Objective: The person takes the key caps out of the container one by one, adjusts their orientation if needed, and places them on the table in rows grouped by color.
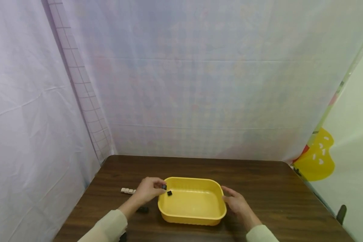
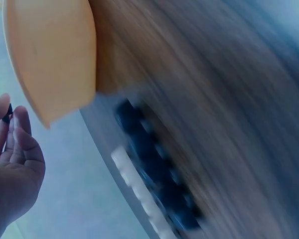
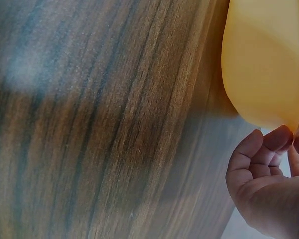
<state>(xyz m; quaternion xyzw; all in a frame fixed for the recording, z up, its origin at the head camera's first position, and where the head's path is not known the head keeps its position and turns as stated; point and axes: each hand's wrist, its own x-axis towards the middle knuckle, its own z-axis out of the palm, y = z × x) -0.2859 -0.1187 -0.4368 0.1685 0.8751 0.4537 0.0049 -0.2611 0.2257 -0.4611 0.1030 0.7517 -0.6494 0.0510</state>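
My left hand point(image 1: 149, 190) pinches a small black block point(image 1: 164, 187), which looks like a keycap, between thumb and fingers. It is over the left rim of a yellow plastic basin point(image 1: 193, 220). Inside the basin, near its left end, lies another black keycap-like block point(image 1: 169, 193). At the basin's right end, my right hand point(image 1: 237, 203) grips the rim, thumb on top and fingers against the outer wall. The right wrist view shows this hand point(image 3: 269, 184) at the basin's corner point(image 3: 264, 74).
On the brown wooden table point(image 1: 260, 181), left of the basin, lie a row of white blocks point(image 1: 127, 191) and black blocks point(image 1: 143, 209), partly hidden by the left arm. The left wrist view shows the black row point(image 2: 157, 167) beside the white row point(image 2: 142, 194). Hanging sheets point(image 1: 199, 101) surround the table.
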